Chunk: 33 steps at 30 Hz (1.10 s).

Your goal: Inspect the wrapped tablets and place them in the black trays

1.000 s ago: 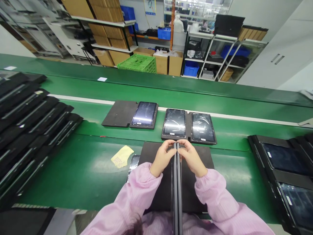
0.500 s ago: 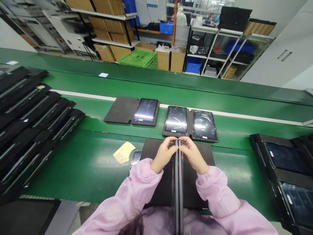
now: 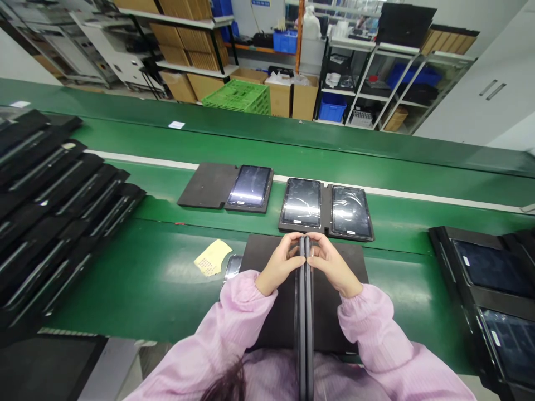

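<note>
Two thin slabs, which look like tablets, stand on edge side by side in front of my body. My left hand (image 3: 281,263) grips the left tablet (image 3: 301,328) near its far end, thumb and fingers wrapped round it. On the other side, my right hand (image 3: 333,264) holds the right tablet (image 3: 309,328) the same way. The fingertips of both hands nearly meet at the far end. Below them lies a black foam tray (image 3: 343,312). Part of another screen device (image 3: 233,267) shows beside my left sleeve, mostly hidden.
On the green bench, one black tray holds two tablets (image 3: 301,203), and another tray has one tablet (image 3: 249,186). Stacked black trays (image 3: 62,184) fill the left side; more trays with tablets (image 3: 493,270) stand at the right. A yellow paper note (image 3: 212,257) lies left of me.
Both hands keep hold of the two upright tablets with hardly any movement. My thumbs sit slightly lower on the edges, and the view has shifted a little.
</note>
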Each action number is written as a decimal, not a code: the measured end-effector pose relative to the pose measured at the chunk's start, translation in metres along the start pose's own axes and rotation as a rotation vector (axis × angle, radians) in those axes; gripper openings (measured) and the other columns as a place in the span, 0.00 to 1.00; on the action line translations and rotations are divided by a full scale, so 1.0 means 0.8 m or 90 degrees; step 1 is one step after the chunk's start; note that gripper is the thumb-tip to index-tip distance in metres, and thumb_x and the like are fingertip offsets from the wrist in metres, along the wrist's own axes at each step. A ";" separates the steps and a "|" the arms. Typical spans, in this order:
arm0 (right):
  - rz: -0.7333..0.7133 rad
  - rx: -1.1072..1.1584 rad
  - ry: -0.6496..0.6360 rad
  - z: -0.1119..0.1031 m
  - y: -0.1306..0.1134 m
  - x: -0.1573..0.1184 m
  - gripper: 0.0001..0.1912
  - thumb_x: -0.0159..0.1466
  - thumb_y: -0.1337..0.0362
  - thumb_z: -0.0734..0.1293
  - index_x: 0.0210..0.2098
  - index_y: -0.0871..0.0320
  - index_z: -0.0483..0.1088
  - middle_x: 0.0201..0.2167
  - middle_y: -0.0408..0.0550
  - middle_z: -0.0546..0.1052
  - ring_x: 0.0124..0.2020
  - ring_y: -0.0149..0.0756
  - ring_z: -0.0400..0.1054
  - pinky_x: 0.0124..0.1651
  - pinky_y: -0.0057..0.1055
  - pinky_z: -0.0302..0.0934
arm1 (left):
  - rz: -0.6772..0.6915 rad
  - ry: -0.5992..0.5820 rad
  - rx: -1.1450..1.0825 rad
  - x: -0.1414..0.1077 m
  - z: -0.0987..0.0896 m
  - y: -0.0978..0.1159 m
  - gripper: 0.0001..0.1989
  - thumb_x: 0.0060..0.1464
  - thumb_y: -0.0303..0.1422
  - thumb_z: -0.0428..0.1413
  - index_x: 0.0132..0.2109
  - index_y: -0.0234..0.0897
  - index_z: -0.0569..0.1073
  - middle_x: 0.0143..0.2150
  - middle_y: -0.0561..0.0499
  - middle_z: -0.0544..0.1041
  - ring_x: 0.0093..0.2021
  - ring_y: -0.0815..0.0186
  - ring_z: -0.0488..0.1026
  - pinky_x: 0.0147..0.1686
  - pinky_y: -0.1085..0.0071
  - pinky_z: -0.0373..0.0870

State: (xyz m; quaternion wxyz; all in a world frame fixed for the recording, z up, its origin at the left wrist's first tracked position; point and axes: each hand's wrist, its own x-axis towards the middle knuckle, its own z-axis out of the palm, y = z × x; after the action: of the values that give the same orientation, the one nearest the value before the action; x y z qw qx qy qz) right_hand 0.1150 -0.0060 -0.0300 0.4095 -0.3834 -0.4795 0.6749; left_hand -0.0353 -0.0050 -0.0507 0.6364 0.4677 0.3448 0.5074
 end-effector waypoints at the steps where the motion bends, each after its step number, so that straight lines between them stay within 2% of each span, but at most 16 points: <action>1: 0.000 -0.002 0.005 0.001 0.000 0.000 0.25 0.50 0.70 0.67 0.47 0.53 0.61 0.29 0.38 0.67 0.25 0.28 0.60 0.29 0.27 0.58 | 0.000 0.002 -0.001 0.000 0.001 0.001 0.22 0.42 0.27 0.59 0.47 0.39 0.66 0.48 0.47 0.68 0.55 0.56 0.63 0.54 0.59 0.60; 7: 0.001 -0.033 0.027 0.002 -0.002 0.000 0.25 0.50 0.69 0.66 0.47 0.53 0.60 0.28 0.38 0.66 0.25 0.28 0.60 0.29 0.28 0.57 | -0.010 0.002 -0.006 0.000 0.001 0.005 0.22 0.41 0.27 0.60 0.46 0.39 0.67 0.49 0.47 0.68 0.55 0.55 0.62 0.55 0.58 0.58; 13: 0.001 -0.064 0.002 0.000 0.000 -0.005 0.33 0.49 0.70 0.67 0.53 0.53 0.56 0.27 0.37 0.64 0.28 0.29 0.59 0.32 0.28 0.55 | 0.009 -0.043 -0.015 -0.004 -0.004 -0.002 0.29 0.39 0.27 0.61 0.52 0.40 0.64 0.53 0.45 0.64 0.60 0.52 0.58 0.59 0.54 0.54; 16: 0.005 -0.073 0.005 0.001 0.001 -0.008 0.33 0.50 0.70 0.66 0.54 0.54 0.55 0.26 0.37 0.64 0.28 0.30 0.59 0.32 0.28 0.55 | 0.019 -0.047 -0.005 -0.006 -0.006 -0.006 0.29 0.40 0.26 0.60 0.52 0.39 0.63 0.54 0.44 0.63 0.61 0.52 0.56 0.60 0.53 0.53; 21: -0.015 -0.097 0.020 0.003 0.002 -0.005 0.34 0.50 0.69 0.65 0.56 0.55 0.55 0.25 0.36 0.63 0.27 0.30 0.58 0.32 0.29 0.55 | 0.029 -0.048 -0.014 -0.001 -0.008 -0.006 0.32 0.41 0.31 0.62 0.54 0.39 0.63 0.58 0.43 0.62 0.62 0.52 0.55 0.61 0.54 0.53; 24: -0.034 -0.135 0.050 0.007 0.003 -0.010 0.34 0.52 0.68 0.64 0.58 0.56 0.53 0.27 0.38 0.65 0.28 0.31 0.60 0.34 0.30 0.58 | 0.046 -0.025 0.010 -0.007 -0.002 -0.010 0.34 0.43 0.36 0.62 0.57 0.38 0.61 0.60 0.42 0.60 0.63 0.51 0.53 0.61 0.56 0.53; 26: -0.082 -0.181 0.082 0.013 0.013 -0.026 0.36 0.54 0.67 0.64 0.60 0.56 0.50 0.35 0.45 0.70 0.33 0.33 0.64 0.38 0.33 0.61 | 0.082 0.034 0.047 -0.027 0.006 -0.025 0.33 0.48 0.40 0.59 0.60 0.39 0.59 0.63 0.42 0.56 0.65 0.52 0.50 0.62 0.57 0.50; 28: -0.196 -0.260 0.102 0.021 0.036 -0.053 0.33 0.57 0.66 0.63 0.61 0.54 0.50 0.51 0.53 0.67 0.45 0.40 0.65 0.47 0.40 0.62 | 0.125 0.108 0.092 -0.062 0.015 -0.055 0.30 0.54 0.45 0.52 0.62 0.41 0.57 0.66 0.43 0.54 0.66 0.54 0.48 0.64 0.57 0.47; 30: -0.340 -0.347 0.107 0.030 0.074 -0.082 0.26 0.63 0.64 0.59 0.60 0.51 0.54 0.62 0.52 0.57 0.59 0.46 0.54 0.58 0.47 0.54 | 0.156 0.123 0.123 -0.103 0.023 -0.094 0.29 0.57 0.49 0.45 0.62 0.42 0.58 0.66 0.45 0.55 0.66 0.54 0.50 0.64 0.55 0.44; 31: -0.385 -0.368 0.118 0.035 0.094 -0.094 0.23 0.65 0.63 0.56 0.60 0.50 0.56 0.63 0.49 0.55 0.62 0.46 0.51 0.60 0.49 0.50 | 0.170 0.130 0.137 -0.122 0.026 -0.113 0.30 0.57 0.51 0.44 0.62 0.43 0.59 0.66 0.46 0.56 0.66 0.54 0.50 0.65 0.55 0.43; 33: -0.384 -0.353 0.174 0.043 0.129 -0.111 0.23 0.68 0.63 0.49 0.62 0.49 0.51 0.63 0.48 0.55 0.63 0.43 0.49 0.62 0.49 0.48 | 0.179 0.147 0.144 -0.149 0.030 -0.139 0.28 0.58 0.50 0.41 0.62 0.46 0.58 0.66 0.49 0.55 0.66 0.56 0.49 0.65 0.56 0.44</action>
State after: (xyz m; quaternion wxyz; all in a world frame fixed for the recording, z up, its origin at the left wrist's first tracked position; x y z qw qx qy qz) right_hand 0.0976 -0.1205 -0.1094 0.5296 -0.4076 -0.6745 0.3138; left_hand -0.0068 -0.1315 -0.1521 0.4592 0.5184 0.4017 0.5991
